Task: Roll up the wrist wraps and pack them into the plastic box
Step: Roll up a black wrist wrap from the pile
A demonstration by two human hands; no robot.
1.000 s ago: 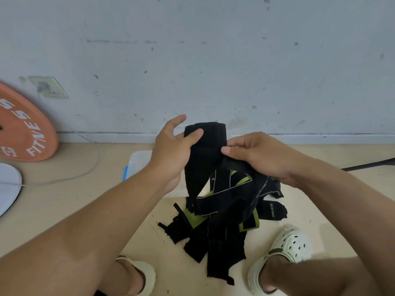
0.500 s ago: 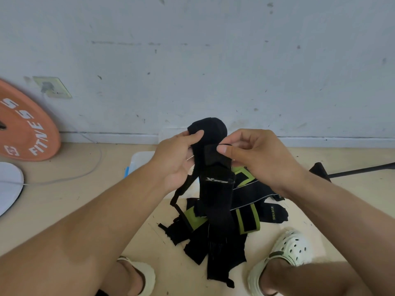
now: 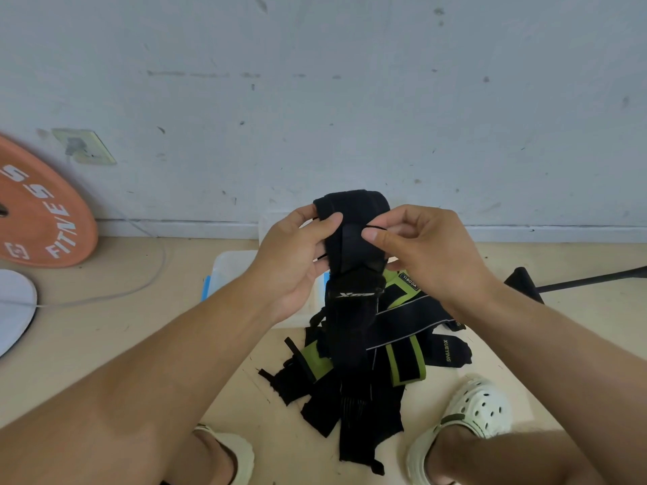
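A: Start with the big things. What lies on the floor (image 3: 105,348)?

B: An orange weight plate (image 3: 38,211) leans on the wall (image 3: 350,99) at the far left. Ahead of the person, by the skirting, sits the plastic box (image 3: 232,271), clear with a blue clip; the forearms hide most of it, so I cannot tell whether anything is in it yet.

A: And the wraps?

B: A loose pile of wrist wraps (image 3: 395,344), black and lime-green, lies tangled on the floor between the two white clogs (image 3: 472,411), just in front of the box. None of those looks rolled.

A: So only one is in hand?

B: Yes. A black wrist wrap (image 3: 352,239) is held up above the pile, its top end folded over into a first turn, the long tail hanging down to the heap. The left hand (image 3: 294,260) pinches its left edge with thumb and curled fingers; the right hand (image 3: 427,250) pinches the right edge, thumb pressed to the front.

A: Your reckoning of progress?

B: Early, I judge. This roll is barely begun, the rest of the pile waits, and nothing is visibly packed.
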